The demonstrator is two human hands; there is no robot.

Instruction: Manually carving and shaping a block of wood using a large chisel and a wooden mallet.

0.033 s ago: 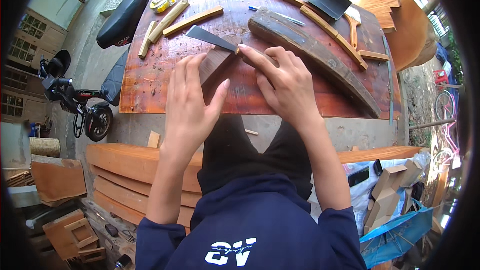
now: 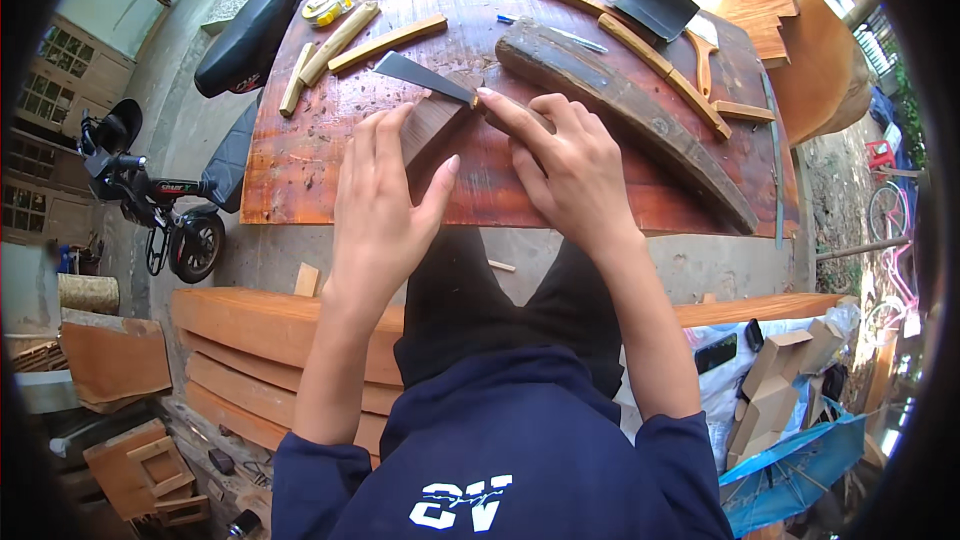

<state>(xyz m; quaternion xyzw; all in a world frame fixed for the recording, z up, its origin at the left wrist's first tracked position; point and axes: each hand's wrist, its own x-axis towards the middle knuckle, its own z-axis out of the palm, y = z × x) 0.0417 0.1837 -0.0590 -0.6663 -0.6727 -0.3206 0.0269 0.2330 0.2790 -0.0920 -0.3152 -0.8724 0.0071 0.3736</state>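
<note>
A: What is the right hand [image 2: 580, 165] doing?

B: It is gripping a dark-bladed chisel [image 2: 425, 77], and its index finger is stretching toward the collar [image 2: 475, 101]

A: Where is the chisel lying from that hand?

B: Its blade is pointing out toward 10 o'clock, clear of the knuckles, while the grip end is partly hiding under the fingers

A: And the left hand [image 2: 385, 180]?

B: It is holding nothing I am seeing; its fingers are extending straight and its thumb is standing apart toward 2 o'clock. The blade is passing beyond the fingertips at 1 o'clock

A: Is it touching the wooden block [image 2: 436, 127]?

B: I am not managing to tell. The block is lying between the hands, at 1 o'clock from the left one, with the blade slanting across its far end

A: What is surrounding them on the table [image 2: 300, 170]?

B: A weathered beam [image 2: 630, 105] is running just beyond the right hand, from its 11 o'clock to nearly its 4 o'clock, and a tape measure [image 2: 325, 8] is sitting at 11 o'clock from the left hand
</note>
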